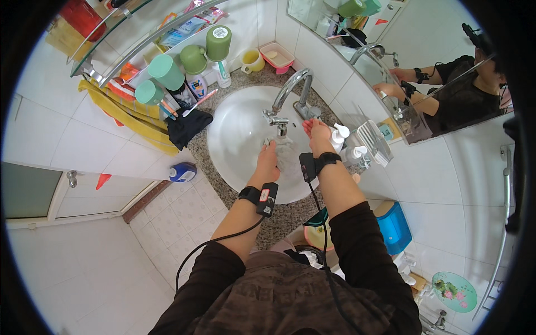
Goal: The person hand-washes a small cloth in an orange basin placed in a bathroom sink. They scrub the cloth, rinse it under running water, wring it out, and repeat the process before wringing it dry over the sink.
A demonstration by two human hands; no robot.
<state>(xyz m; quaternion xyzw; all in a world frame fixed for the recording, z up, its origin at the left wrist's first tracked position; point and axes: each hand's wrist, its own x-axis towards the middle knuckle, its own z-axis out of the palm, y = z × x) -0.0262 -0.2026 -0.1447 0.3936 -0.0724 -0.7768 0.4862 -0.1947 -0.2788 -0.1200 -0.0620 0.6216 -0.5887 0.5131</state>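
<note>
Over the white washbasin (pixel 234 138), my left hand (pixel 268 161) grips the left edge of a pale wet cloth (pixel 288 157). The cloth hangs in the bowl under the spout of the chrome faucet (pixel 293 83). My right hand (pixel 317 132), palm up with its fingers slightly curled, is beside the faucet's base near the right rim; nothing shows in it. White pump bottles (pixel 338 137) stand just right of that hand. Both wrists wear straps with small black boxes and cables.
A granite counter (pixel 217 176) surrounds the basin. Green cups (pixel 218 44), a pink toothbrush (pixel 201 102) and a black cloth (pixel 188 125) are at the left. A yellow mug (pixel 252 61) and pink soap dish (pixel 277 56) stand behind. A wire rack (pixel 372 140) is at the right.
</note>
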